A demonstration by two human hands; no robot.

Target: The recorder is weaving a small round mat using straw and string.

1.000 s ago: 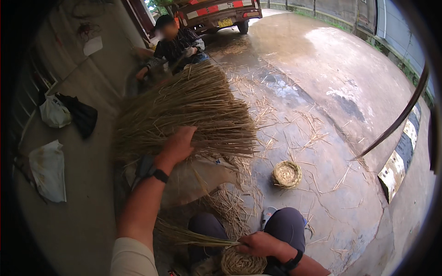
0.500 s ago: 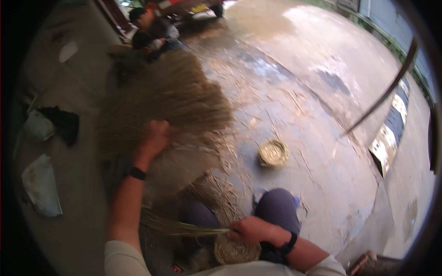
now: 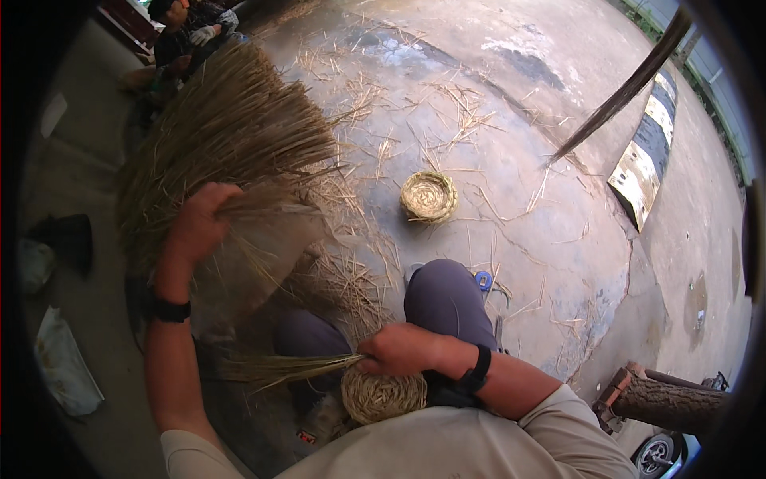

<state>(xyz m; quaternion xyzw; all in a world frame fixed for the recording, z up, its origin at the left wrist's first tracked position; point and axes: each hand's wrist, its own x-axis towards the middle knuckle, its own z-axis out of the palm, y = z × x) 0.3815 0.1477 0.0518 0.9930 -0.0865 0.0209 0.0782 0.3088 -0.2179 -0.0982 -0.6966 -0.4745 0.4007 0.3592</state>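
Note:
My left hand (image 3: 199, 222) is closed on a tuft of straw (image 3: 267, 201), blurred by motion, at the near edge of a large straw bundle (image 3: 239, 120). Close to my body, my right hand (image 3: 395, 349) pinches the end of a thin bunch of straw (image 3: 283, 369) that points left. Just beneath that hand, a round coiled straw piece (image 3: 384, 397) rests against my lap; its lower side is hidden by my shirt. A small round straw basket (image 3: 429, 197) sits on the ground ahead, apart from both hands.
Loose straw (image 3: 343, 279) litters the concrete. A blue tape measure (image 3: 483, 280) lies by my knee. Another person (image 3: 191, 32), wearing a glove, sits beyond the bundle. At right are a black-and-white ramp (image 3: 645, 148) and a log (image 3: 670, 405); a white sack (image 3: 68, 363) lies left.
My left hand has drawn back from the bundle, with a tuft of straw now showing in its grip. My right hand keeps its hold. The whole view has shifted.

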